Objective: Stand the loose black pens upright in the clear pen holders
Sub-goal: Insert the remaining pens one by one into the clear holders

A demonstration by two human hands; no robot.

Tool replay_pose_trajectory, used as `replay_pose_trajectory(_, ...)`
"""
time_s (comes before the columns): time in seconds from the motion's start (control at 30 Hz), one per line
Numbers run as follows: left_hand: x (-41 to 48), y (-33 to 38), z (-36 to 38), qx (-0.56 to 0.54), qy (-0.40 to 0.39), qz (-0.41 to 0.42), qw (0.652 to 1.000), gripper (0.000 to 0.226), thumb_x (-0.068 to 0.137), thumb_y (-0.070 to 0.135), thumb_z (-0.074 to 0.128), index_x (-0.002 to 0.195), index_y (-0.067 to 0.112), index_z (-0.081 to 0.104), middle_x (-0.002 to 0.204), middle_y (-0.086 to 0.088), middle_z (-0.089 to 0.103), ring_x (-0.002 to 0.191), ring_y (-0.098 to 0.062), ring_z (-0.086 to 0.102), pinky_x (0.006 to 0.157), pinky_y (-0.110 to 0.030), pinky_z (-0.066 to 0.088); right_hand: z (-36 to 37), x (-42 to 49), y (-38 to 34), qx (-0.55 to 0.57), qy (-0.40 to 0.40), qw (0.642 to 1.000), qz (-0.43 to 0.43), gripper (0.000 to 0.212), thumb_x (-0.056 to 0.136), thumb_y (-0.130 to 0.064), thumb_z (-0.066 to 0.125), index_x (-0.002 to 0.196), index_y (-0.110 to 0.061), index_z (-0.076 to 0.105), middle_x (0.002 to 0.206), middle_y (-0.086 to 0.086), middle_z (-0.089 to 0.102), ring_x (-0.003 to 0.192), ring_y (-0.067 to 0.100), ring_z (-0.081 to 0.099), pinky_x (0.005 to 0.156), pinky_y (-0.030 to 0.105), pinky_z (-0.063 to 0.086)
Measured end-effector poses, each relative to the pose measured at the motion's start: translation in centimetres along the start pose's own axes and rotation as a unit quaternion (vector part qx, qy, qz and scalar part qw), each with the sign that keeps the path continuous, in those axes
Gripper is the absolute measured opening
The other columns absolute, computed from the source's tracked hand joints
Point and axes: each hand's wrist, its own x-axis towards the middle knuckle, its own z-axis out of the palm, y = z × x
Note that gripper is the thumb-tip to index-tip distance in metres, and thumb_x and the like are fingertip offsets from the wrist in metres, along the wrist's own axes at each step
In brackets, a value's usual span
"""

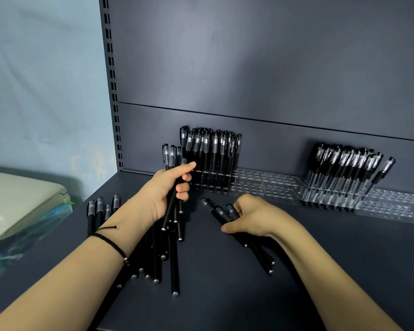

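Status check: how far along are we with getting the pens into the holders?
Done: a left batch of pens and a right batch stand in the clear holders. In hand: the left hand grips an upright bundle; the right hand curls round a few pens lying on the shelf. Left: the loose pile below the left hand, four pens further left, and the holders' empty middle stretch.
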Motion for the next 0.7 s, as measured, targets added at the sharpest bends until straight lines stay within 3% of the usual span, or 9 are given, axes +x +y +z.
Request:
replay_pose_trajectory(0.27, -0.9, -0.6, 1.1, 0.007, -0.020, -0.044, 0.999, 0.027, 0.088, 0.028, 0.067, 0.074, 0.019, 0.046, 0.056, 0.005, 0.044, 0.039, -0.005, 0.034, 0.033, -0.015, 0.026, -0.2, -0.2, 0.8, -0.030, -0.019, 0.999, -0.039, 0.036, 0.087, -0.044, 0.065, 0.078, -0.018, 0.041, 0.076, -0.007, 0.039, 0.064, 0.008, 0.038, 0.053, 0.026, 0.029)
replay_pose_trajectory(0.4, -1.1, -0.6, 1.3, -0.039, 0.001, -0.058, 0.998, 0.027, 0.090, 0.023, 0.065, 0.070, 0.017, 0.048, 0.057, 0.002, 0.049, 0.041, -0.007, 0.043, 0.035, -0.015, 0.034, -0.3, 0.0, 1.8, 0.161, 0.009, 0.985, -0.060, 0.035, 0.089, -0.030, 0.068, 0.063, -0.018, 0.048, 0.054, -0.013, 0.051, 0.051, 0.004, 0.048, 0.050, 0.021, 0.037)
replay_pose_trajectory(0.47, -1.1, -0.8, 1.4, -0.075, 0.023, -0.064, 0.995, 0.024, 0.092, 0.018, 0.062, 0.072, 0.013, 0.051, 0.061, -0.002, 0.059, 0.044, -0.010, 0.055, 0.039, -0.017, 0.044, -0.3, 0.3, 1.8, 0.294, 0.036, 0.953, -0.059, 0.023, 0.090, -0.030, 0.067, 0.071, -0.019, 0.058, 0.065, -0.008, 0.063, 0.060, 0.009, 0.059, 0.056, 0.022, 0.045)
replay_pose_trajectory(0.53, -1.1, -1.1, 1.5, -0.101, 0.022, -0.068, 0.992, 0.015, 0.095, 0.014, 0.059, 0.081, 0.008, 0.055, 0.074, -0.009, 0.071, 0.058, -0.017, 0.069, 0.052, -0.022, 0.057, -0.1, 0.4, 1.5, 0.382, 0.066, 0.920, -0.062, 0.020, 0.091, -0.034, 0.065, 0.077, -0.021, 0.058, 0.064, -0.003, 0.058, 0.052, 0.009, 0.053, 0.049, 0.020, 0.039)
replay_pose_trajectory(0.6, -1.1, -1.5, 1.9, -0.100, -0.010, -0.064, 0.993, 0.010, 0.097, 0.016, 0.056, 0.090, 0.008, 0.057, 0.091, -0.012, 0.075, 0.076, -0.020, 0.074, 0.069, -0.028, 0.060, 0.1, 0.3, 1.0, 0.436, 0.068, 0.894, -0.082, 0.019, 0.093, -0.032, 0.063, 0.079, -0.021, 0.057, 0.059, -0.001, 0.049, 0.041, 0.005, 0.041, 0.040, 0.017, 0.029)
replay_pose_trajectory(0.7, -1.2, -1.9, 2.2, -0.085, -0.055, -0.052, 0.994, 0.017, 0.095, 0.025, 0.056, 0.096, 0.009, 0.063, 0.093, -0.009, 0.075, 0.079, -0.020, 0.074, 0.071, -0.031, 0.061, 0.5, 0.0, 0.4, 0.444, 0.025, 0.887, -0.122, 0.014, 0.095, -0.027, 0.060, 0.091, -0.014, 0.062, 0.056, -0.003, 0.051, 0.038, 0.003, 0.040, 0.036, 0.014, 0.027)
